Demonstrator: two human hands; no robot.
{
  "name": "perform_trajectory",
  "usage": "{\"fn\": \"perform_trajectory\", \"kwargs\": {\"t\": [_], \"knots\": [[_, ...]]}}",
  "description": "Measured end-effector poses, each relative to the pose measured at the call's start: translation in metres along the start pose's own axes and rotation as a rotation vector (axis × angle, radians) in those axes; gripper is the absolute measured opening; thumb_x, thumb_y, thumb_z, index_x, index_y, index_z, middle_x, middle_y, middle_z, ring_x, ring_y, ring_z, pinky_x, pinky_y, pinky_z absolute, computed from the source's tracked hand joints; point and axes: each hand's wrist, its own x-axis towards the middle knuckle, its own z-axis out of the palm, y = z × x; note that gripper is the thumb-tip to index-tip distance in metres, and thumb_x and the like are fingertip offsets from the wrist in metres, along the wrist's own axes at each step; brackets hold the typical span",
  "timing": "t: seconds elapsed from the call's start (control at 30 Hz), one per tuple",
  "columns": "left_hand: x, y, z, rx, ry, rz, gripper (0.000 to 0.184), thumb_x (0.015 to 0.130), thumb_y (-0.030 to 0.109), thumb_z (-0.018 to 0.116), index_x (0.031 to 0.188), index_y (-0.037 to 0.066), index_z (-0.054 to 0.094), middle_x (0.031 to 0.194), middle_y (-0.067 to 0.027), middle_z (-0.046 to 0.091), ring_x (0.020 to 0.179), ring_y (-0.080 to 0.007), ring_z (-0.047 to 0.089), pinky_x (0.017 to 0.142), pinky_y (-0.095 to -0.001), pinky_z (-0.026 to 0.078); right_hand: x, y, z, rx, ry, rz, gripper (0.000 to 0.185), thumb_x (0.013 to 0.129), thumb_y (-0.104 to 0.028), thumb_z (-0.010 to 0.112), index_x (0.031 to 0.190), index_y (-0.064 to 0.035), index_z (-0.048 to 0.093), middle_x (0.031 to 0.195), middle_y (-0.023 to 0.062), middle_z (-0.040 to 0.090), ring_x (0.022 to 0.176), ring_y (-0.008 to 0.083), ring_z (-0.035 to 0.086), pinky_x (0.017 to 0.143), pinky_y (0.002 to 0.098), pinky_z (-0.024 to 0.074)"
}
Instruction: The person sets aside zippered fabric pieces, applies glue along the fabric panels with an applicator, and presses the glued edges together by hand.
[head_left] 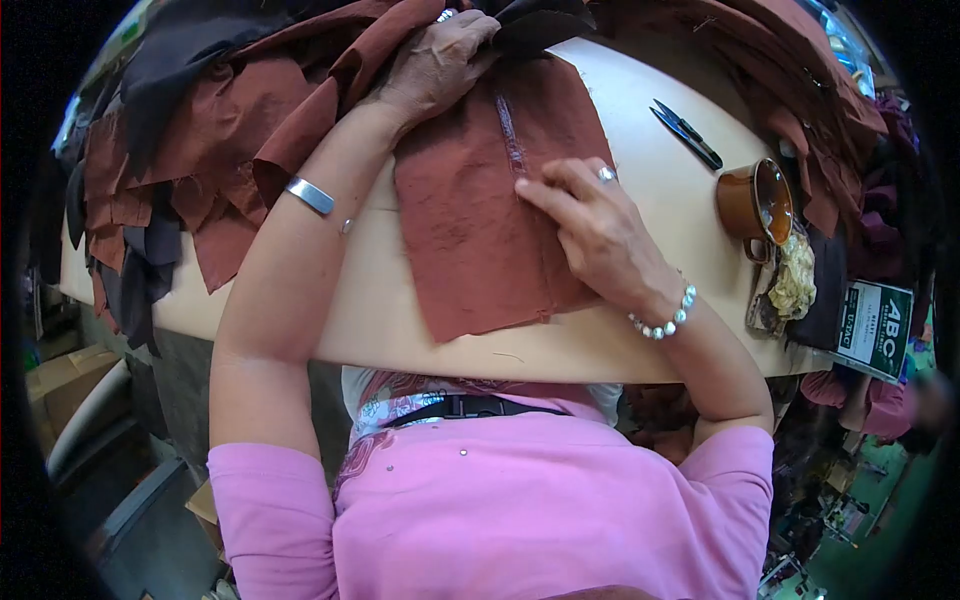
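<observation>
A rust-brown fabric piece [465,230] lies on the table in front of me, with a pale strip [508,130] running down from its upper part. My right hand [590,225] rests on the fabric's right side, its index finger stretched to the lower end of the strip and the other fingers bent. At the fabric's upper left, my left hand [440,65] lies over the cloth beside bunched brown and black fabric; its fingertips are hidden, so what it may hold cannot be made out.
Brown and dark fabric [240,110] is heaped at the left, with another pile [790,80] at the right. Black snips [687,133], a brown mug [738,205], a crumpled yellowish item [793,278] and a green-white box [873,330] are on the right. A person's arm [857,400] shows beyond.
</observation>
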Motion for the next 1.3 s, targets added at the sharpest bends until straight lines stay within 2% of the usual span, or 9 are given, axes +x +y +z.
{"fn": "perform_trajectory", "kwargs": {"t": [0.43, 0.83, 0.93, 1.03, 1.07, 1.1, 1.17, 1.2, 1.3], "knots": [[-0.001, 0.002, 0.000, 0.007, 0.022, 0.013, 0.017, 0.073, 0.003, 0.059, 0.090, 0.004, 0.055, 0.089, -0.0159, 0.056, 0.084, -0.0376, 0.054, 0.073, -0.0428, 0.043, -0.018, -0.011, 0.003, 0.025, -0.006, 0.055, 0.037, 0.068, 0.004, 0.055, 0.104, -0.0014, 0.061, 0.100, 0.0115, 0.054, 0.087, 0.0284, 0.050, 0.078, 0.0361, 0.0425], [-0.002, 0.000, 0.000, 0.022, 0.029, 0.023, 0.015, 0.076, 0.004, 0.058, 0.091, 0.004, 0.056, 0.087, -0.0168, 0.057, 0.084, -0.0381, 0.055, 0.074, -0.0425, 0.043, -0.074, -0.048, -0.010, -0.251, -0.085, -0.227, 0.037, 0.070, -0.009, 0.057, 0.101, 0.0087, 0.058, 0.098, 0.0117, 0.052, 0.083, 0.0263, 0.052, 0.070, 0.0345, 0.0467], [-0.001, 0.001, 0.000, -0.035, 0.035, 0.047, 0.015, 0.076, 0.004, 0.058, 0.091, 0.004, 0.056, 0.087, -0.0166, 0.057, 0.083, -0.0376, 0.055, 0.074, -0.0424, 0.043, -0.073, -0.049, -0.019, -0.021, -0.131, -0.126, 0.029, 0.069, -0.001, 0.058, 0.098, 0.0044, 0.059, 0.100, 0.0126, 0.053, 0.087, 0.0273, 0.054, 0.071, 0.0352, 0.0476], [-0.002, 0.000, 0.001, -0.023, 0.006, -0.005, 0.016, 0.076, 0.004, 0.057, 0.091, 0.004, 0.056, 0.087, -0.0164, 0.057, 0.082, -0.0370, 0.055, 0.073, -0.0420, 0.043, -0.077, -0.040, -0.045, 0.154, -0.049, 0.166, 0.031, 0.066, 0.007, 0.057, 0.096, -0.0004, 0.060, 0.103, 0.0139, 0.056, 0.095, 0.0287, 0.056, 0.076, 0.0358, 0.0485], [0.000, 0.000, 0.000, -0.020, -0.009, -0.007, 0.015, 0.076, 0.004, 0.057, 0.091, 0.004, 0.056, 0.087, -0.0164, 0.057, 0.082, -0.0369, 0.055, 0.072, -0.0418, 0.043, -0.078, -0.030, -0.059, 0.198, 0.074, 0.224, 0.037, 0.067, 0.016, 0.053, 0.100, -0.0004, 0.059, 0.102, 0.0147, 0.058, 0.096, 0.0303, 0.058, 0.086, 0.0374, 0.0449], [0.000, 0.000, -0.002, -0.022, -0.021, -0.004, 0.015, 0.077, 0.004, 0.057, 0.091, 0.004, 0.056, 0.087, -0.0164, 0.057, 0.082, -0.0368, 0.054, 0.072, -0.0415, 0.043, -0.076, -0.020, -0.081, -0.189, 0.157, 0.176, 0.036, 0.067, 0.009, 0.058, 0.100, -0.0024, 0.060, 0.105, 0.0137, 0.059, 0.101, 0.0313, 0.056, 0.090, 0.0375, 0.0440], [0.003, 0.005, -0.006, -0.059, -0.020, -0.026, 0.012, 0.077, 0.004, 0.058, 0.090, 0.003, 0.059, 0.085, -0.0167, 0.058, 0.080, -0.0360, 0.055, 0.072, -0.0405, 0.044, -0.079, 0.007, -0.127, -0.249, 0.180, 0.371, 0.032, 0.071, -0.005, 0.065, 0.103, -0.0043, 0.060, 0.116, 0.0121, 0.055, 0.112, 0.0317, 0.050, 0.095, 0.0389, 0.0401], [-0.001, -0.016, 0.015, -0.069, 0.042, -0.010, 0.020, 0.084, 0.012, 0.058, 0.101, 0.003, 0.059, 0.100, -0.0142, 0.061, 0.091, -0.0327, 0.059, 0.079, -0.0382, 0.047, -0.084, 0.017, -0.144, -0.366, 0.140, 0.460, 0.034, 0.071, -0.012, 0.068, 0.104, -0.0054, 0.061, 0.123, 0.0118, 0.052, 0.118, 0.0315, 0.046, 0.097, 0.0396, 0.0384], [0.001, -0.003, 0.002, -0.063, -0.043, -0.083, 0.018, 0.085, 0.012, 0.057, 0.101, 0.004, 0.058, 0.100, -0.0123, 0.060, 0.093, -0.0324, 0.059, 0.079, -0.0381, 0.046, -0.107, 0.064, -0.159, -0.544, -0.100, 0.493, 0.047, 0.066, -0.027, 0.073, 0.108, -0.0079, 0.061, 0.138, 0.0105, 0.040, 0.128, 0.0307, 0.036, 0.102, 0.0408, 0.0340]]}}
